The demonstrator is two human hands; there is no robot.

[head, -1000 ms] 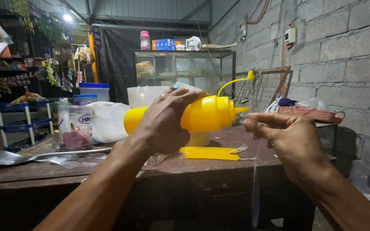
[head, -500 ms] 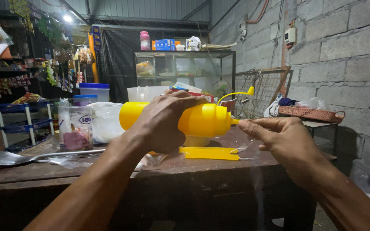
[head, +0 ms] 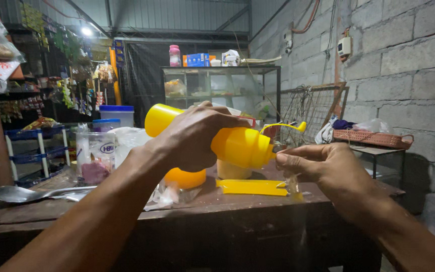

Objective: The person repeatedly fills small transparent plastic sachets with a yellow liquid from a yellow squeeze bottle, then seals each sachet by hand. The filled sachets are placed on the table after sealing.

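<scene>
Two hands are raised above the wooden table (head: pixel 237 199): the yellow squeeze bottle (head: pixel 237 146) is gripped sideways by the left hand (head: pixel 195 138), while its nozzle end is pinched by the right hand (head: pixel 323 163).

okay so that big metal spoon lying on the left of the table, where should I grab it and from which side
Likely by the handle, from above. The metal spoon lies flat near the wooden table's left front edge, bowl to the left, its slim handle running right toward the clear plastic wrap. The handle's middle looks bare, so fingers can pinch across it there.
</scene>
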